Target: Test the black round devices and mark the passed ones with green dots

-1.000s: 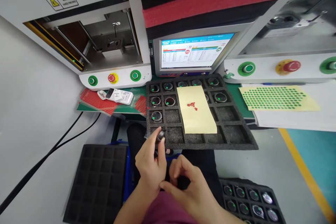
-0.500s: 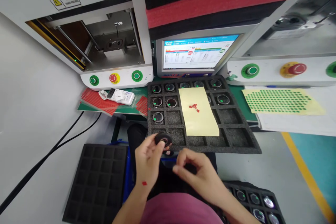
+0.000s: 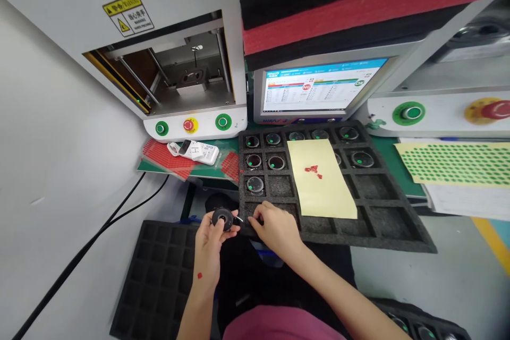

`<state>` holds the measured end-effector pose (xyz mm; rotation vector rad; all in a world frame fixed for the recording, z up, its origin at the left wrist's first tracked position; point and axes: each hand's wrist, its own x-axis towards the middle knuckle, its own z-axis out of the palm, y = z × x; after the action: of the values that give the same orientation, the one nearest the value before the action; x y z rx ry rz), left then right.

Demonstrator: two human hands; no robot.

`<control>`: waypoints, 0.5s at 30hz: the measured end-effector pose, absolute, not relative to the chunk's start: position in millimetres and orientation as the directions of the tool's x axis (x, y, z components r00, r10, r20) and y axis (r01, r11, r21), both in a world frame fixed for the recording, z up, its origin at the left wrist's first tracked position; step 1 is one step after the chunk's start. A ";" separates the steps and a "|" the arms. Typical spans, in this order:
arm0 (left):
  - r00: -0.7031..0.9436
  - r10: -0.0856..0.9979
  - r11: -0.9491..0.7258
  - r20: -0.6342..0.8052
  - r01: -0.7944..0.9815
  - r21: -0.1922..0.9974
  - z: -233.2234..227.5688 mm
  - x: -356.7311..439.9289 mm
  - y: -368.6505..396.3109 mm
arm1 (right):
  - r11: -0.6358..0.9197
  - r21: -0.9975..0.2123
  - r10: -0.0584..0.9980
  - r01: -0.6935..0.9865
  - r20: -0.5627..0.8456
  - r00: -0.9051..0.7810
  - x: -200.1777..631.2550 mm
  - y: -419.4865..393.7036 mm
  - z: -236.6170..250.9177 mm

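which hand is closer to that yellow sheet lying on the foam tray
Right. The right hand rests on the foam tray near edge, just left of the yellow sheet and its lower corner. The left hand holds a round black part off the tray, farther left.

Yellow "WARNING" label [image 3: 128, 12] on the machine housing [image 3: 79, 5].

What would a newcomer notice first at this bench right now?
The left hand pinches a small round black part at the near edge of the black foam compartment tray, the right hand beside it. On the tray lies a pale yellow paper sheet; behind it glows the bright monitor screen.
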<state>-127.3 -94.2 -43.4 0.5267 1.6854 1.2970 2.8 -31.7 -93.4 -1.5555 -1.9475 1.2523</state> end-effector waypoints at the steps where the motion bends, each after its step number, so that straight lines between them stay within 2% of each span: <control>1: -0.480 0.779 0.356 -0.403 -0.190 0.915 -42.1 -127.2 -92.8 | -0.009 -0.828 0.904 0.561 -0.247 -0.349 4.4 -29.5 -93.5; 5: -0.432 0.809 0.350 -0.399 -0.192 0.917 -37.5 -124.7 -88.5 | -0.128 -0.937 0.883 0.324 -0.257 -0.393 22.3 -25.0 -91.6; 8: -0.363 0.839 0.356 -0.406 -0.197 0.913 -36.6 -118.0 -89.3 | -0.231 -0.961 0.871 0.153 -0.274 -0.408 41.4 -26.1 -82.7; 12: -0.241 0.875 0.376 -0.419 -0.205 0.904 -37.7 -107.5 -91.5 | -0.366 -0.930 0.839 -0.046 -0.307 -0.450 58.5 -28.4 -64.5; 15: -0.157 0.888 0.396 -0.433 -0.219 0.892 -38.6 -104.2 -91.2 | -0.516 -0.843 0.751 -0.155 -0.358 -0.554 64.1 -26.8 -55.2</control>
<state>-104.2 -91.2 -38.6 0.6545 1.3902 1.1019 64.1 -26.8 -55.2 -0.9986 -1.0649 2.0991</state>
